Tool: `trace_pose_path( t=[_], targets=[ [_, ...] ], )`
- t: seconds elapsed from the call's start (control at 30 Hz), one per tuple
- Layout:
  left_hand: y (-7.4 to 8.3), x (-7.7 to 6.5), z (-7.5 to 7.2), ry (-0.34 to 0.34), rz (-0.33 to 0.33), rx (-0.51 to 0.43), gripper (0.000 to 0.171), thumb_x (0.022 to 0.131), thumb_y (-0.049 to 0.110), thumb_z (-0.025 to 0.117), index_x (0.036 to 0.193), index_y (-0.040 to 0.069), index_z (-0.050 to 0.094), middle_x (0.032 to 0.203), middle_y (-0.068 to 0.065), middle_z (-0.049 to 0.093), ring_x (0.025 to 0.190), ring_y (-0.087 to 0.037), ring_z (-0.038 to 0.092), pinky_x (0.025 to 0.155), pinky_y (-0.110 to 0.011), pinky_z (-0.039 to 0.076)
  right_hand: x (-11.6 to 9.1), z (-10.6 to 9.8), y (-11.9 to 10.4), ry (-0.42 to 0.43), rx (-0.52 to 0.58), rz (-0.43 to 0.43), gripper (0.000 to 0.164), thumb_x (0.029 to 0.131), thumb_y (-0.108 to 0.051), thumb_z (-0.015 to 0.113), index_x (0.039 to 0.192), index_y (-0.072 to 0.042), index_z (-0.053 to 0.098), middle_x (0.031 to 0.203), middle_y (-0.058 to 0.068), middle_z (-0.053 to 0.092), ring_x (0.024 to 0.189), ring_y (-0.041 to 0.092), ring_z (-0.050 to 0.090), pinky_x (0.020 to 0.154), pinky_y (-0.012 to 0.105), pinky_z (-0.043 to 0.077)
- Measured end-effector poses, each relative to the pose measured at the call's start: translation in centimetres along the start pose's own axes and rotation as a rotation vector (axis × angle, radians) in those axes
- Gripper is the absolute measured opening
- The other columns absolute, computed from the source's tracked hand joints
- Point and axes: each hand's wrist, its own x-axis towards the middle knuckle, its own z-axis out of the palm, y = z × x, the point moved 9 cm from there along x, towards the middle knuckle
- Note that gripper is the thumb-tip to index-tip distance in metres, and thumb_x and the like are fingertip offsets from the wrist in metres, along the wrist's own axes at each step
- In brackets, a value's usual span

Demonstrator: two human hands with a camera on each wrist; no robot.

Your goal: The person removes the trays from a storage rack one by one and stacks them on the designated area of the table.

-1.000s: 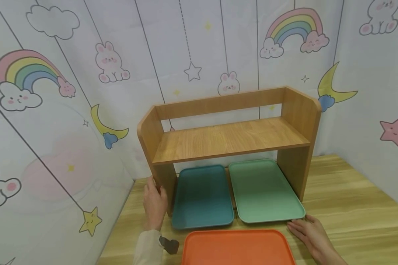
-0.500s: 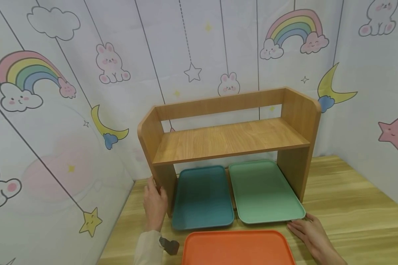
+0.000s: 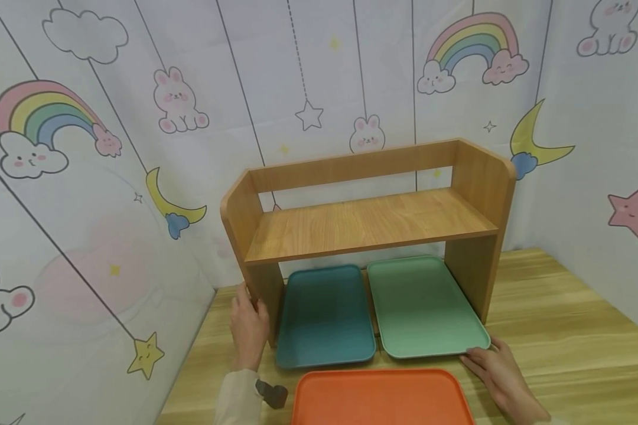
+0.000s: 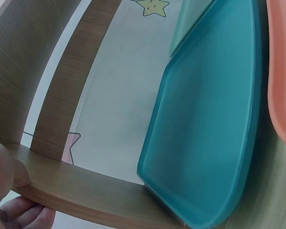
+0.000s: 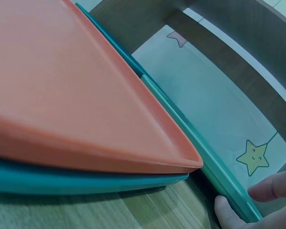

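My left hand point(image 3: 248, 330) grips the left side panel of a wooden desk shelf point(image 3: 372, 223), its thumb on one face and its fingers around the edge in the left wrist view. At the front right corner of a mint green tray point(image 3: 427, 307), my right hand point(image 3: 500, 375) pinches the rim. In the right wrist view, the thumb and a finger point(image 5: 226, 210) lie on either side of that rim. A teal tray point(image 3: 326, 319) sits beside the green one, under the shelf board. Closer to me lies an orange tray point(image 3: 383, 398), cut off by the lower frame edge.
Under the orange tray, the right wrist view shows another teal tray point(image 5: 86, 183). All stand on a wood-patterned table point(image 3: 563, 330). A patterned white backdrop point(image 3: 319, 71) rises behind the shelf and at both sides.
My right hand has shifted slightly, and its thumb has come onto the green tray's corner. My left hand, the shelf and the trays look unmoved.
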Motion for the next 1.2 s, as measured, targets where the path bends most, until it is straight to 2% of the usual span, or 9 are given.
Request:
trace_pose_path(
  t=[0.13,0.4,0.7,1.2],
  targets=[
    [0.02,0.03,-0.01,0.003,-0.001,0.002,0.041,0.090,0.006,0.056,0.129,0.002,0.044,0.104,-0.028,0.057,0.093,-0.044,0.059,0.076,-0.056,0.047,0.13,-0.05,0.09,0.009,0.015,-0.005,0.074,0.091,0.009,0.041,0.145,0.011,-0.008,0.140,0.025,0.022,0.092,0.001,0.057,0.093,0.028,0.049],
    [0.00,0.03,0.03,-0.006,-0.010,0.003,0.042,0.090,0.006,0.056,0.130,0.002,0.043,0.107,-0.028,0.057,0.095,-0.045,0.059,0.078,-0.057,0.047,0.34,-0.30,0.18,0.012,0.029,0.007,0.074,0.091,0.008,0.041,0.147,0.010,-0.007,0.143,0.028,0.023,0.094,0.002,0.060,0.094,0.031,0.049],
    [-0.07,0.04,0.15,-0.016,-0.015,0.007,0.042,0.091,0.006,0.055,0.130,0.002,0.043,0.110,-0.028,0.056,0.098,-0.045,0.058,0.081,-0.057,0.047,0.44,-0.33,0.34,-0.007,0.069,0.024,0.070,0.094,0.007,0.034,0.148,0.007,-0.012,0.152,0.031,0.004,0.094,0.002,0.060,0.095,0.034,0.048],
    [-0.09,0.10,0.11,-0.006,-0.007,0.001,0.042,0.090,0.006,0.056,0.130,0.002,0.044,0.108,-0.028,0.057,0.097,-0.045,0.058,0.080,-0.056,0.046,0.27,-0.20,0.24,0.021,0.105,0.039,0.070,0.095,0.007,0.032,0.147,0.006,-0.016,0.152,0.030,0.000,0.092,0.002,0.060,0.096,0.035,0.048]
  ],
)
